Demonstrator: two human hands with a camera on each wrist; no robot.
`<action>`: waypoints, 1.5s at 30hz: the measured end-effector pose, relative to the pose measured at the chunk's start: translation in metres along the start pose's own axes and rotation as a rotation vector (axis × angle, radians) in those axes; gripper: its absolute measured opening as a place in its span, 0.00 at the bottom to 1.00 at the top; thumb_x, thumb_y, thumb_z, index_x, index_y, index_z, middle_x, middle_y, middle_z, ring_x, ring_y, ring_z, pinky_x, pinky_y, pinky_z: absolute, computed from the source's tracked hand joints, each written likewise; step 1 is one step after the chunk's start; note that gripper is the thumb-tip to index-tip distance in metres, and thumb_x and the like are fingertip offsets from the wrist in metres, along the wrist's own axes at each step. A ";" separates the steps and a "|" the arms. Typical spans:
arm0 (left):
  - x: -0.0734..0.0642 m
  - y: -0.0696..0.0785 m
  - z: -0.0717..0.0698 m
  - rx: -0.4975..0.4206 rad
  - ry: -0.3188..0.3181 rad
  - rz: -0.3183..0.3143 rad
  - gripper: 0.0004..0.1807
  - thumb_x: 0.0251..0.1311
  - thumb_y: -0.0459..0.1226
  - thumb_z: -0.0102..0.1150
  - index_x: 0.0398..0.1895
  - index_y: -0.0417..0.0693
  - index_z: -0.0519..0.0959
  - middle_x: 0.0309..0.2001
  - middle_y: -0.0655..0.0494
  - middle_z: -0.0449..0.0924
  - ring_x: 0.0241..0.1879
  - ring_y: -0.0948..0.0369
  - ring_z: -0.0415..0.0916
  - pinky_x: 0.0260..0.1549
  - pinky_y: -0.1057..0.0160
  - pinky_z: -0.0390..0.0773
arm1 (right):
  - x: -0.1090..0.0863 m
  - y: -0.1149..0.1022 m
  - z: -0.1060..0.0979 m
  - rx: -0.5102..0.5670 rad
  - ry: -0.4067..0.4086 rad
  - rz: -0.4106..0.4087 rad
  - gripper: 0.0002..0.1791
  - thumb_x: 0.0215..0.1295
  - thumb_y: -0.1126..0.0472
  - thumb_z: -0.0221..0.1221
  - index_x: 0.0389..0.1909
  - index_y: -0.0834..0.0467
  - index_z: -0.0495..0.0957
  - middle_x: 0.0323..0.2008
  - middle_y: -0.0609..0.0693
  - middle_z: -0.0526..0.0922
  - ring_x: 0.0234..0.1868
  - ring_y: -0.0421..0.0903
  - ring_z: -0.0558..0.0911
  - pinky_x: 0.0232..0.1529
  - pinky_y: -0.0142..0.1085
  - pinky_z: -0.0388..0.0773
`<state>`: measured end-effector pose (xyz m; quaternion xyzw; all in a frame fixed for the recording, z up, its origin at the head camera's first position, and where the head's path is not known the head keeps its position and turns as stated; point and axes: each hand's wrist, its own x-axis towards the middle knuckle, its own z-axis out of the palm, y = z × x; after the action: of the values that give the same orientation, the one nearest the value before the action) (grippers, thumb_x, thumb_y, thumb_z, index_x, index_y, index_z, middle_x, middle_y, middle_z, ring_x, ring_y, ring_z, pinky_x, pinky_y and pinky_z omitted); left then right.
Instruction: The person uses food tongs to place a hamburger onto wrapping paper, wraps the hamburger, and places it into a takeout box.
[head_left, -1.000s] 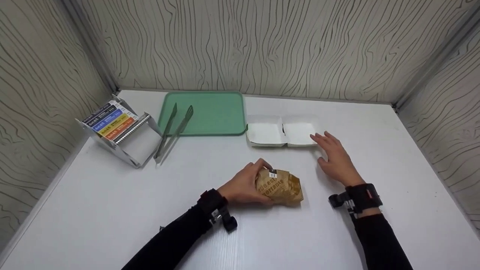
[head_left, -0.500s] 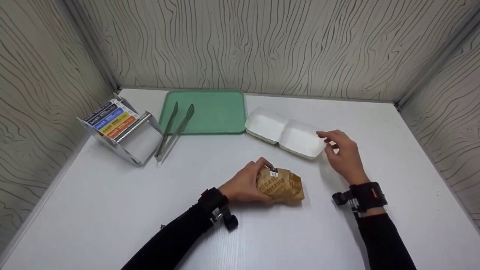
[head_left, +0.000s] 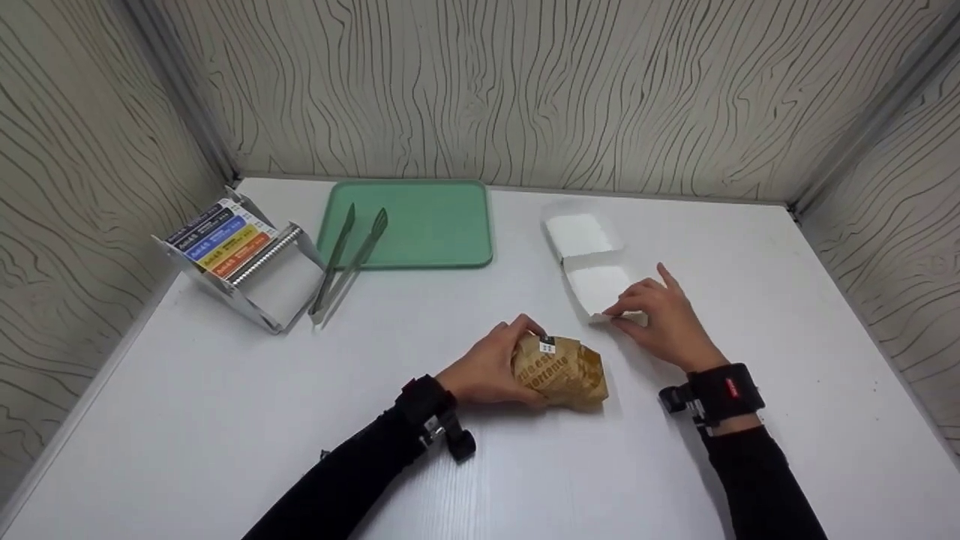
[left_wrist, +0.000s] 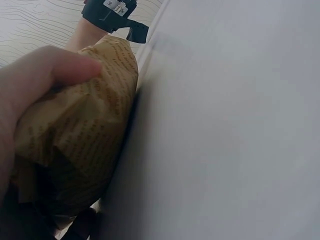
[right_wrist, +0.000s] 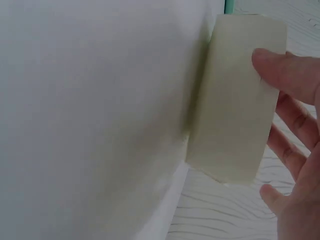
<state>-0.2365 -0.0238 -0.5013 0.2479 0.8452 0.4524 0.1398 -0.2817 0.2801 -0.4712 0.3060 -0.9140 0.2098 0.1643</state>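
A burger-sized package in printed brown paper (head_left: 562,375), with a small white label on top, rests on the white table. My left hand (head_left: 495,367) grips its left side, thumb in front and fingers behind; the left wrist view shows the wrapped package (left_wrist: 95,120) close under the thumb. Farther back lies a white hinged takeout box (head_left: 596,281), unfolded, its two halves lined up away from me. My right hand (head_left: 660,315) pinches the near wall of the box. In the right wrist view the thumb presses the outer face of the box wall (right_wrist: 235,100), other fingers behind it.
A green tray (head_left: 427,225) lies at the back, with metal tongs (head_left: 349,262) partly over its left side. Left of them stands a label dispenser (head_left: 247,262) with coloured strips. Patterned panels (head_left: 480,90) wall in the table (head_left: 810,360).
The takeout box has turned clockwise, from lying side to side to pointing away from me, and shifted right of the tray. My right hand now pinches its edge. The left hand has stayed put.
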 end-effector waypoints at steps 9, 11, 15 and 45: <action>0.000 0.001 0.000 -0.004 -0.001 -0.015 0.49 0.33 0.48 0.87 0.63 0.69 0.69 0.48 0.58 0.72 0.45 0.63 0.72 0.45 0.64 0.77 | 0.004 -0.004 0.000 0.090 0.039 0.218 0.19 0.67 0.59 0.68 0.57 0.59 0.84 0.57 0.59 0.84 0.63 0.62 0.77 0.73 0.64 0.59; 0.000 0.000 0.000 -0.007 -0.003 -0.014 0.49 0.34 0.48 0.87 0.63 0.69 0.69 0.48 0.58 0.72 0.45 0.63 0.72 0.45 0.63 0.77 | 0.001 0.002 -0.002 0.053 0.054 0.343 0.24 0.69 0.61 0.66 0.64 0.63 0.79 0.63 0.66 0.78 0.66 0.68 0.73 0.69 0.64 0.65; -0.001 0.000 0.000 -0.005 -0.005 0.001 0.48 0.34 0.48 0.87 0.62 0.68 0.69 0.48 0.58 0.72 0.45 0.63 0.72 0.45 0.64 0.77 | -0.004 0.009 -0.003 0.084 -0.057 0.501 0.29 0.70 0.64 0.62 0.70 0.67 0.71 0.68 0.74 0.70 0.71 0.73 0.66 0.70 0.66 0.63; -0.005 0.016 -0.010 0.075 -0.073 0.126 0.45 0.35 0.46 0.87 0.60 0.63 0.70 0.45 0.63 0.75 0.45 0.65 0.71 0.44 0.66 0.76 | 0.003 0.002 0.010 0.350 -0.034 0.556 0.32 0.76 0.64 0.57 0.77 0.66 0.61 0.72 0.69 0.65 0.66 0.67 0.76 0.67 0.53 0.76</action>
<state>-0.2327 -0.0260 -0.4822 0.3217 0.8387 0.4190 0.1323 -0.2868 0.2757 -0.4790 0.0719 -0.9152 0.3953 0.0307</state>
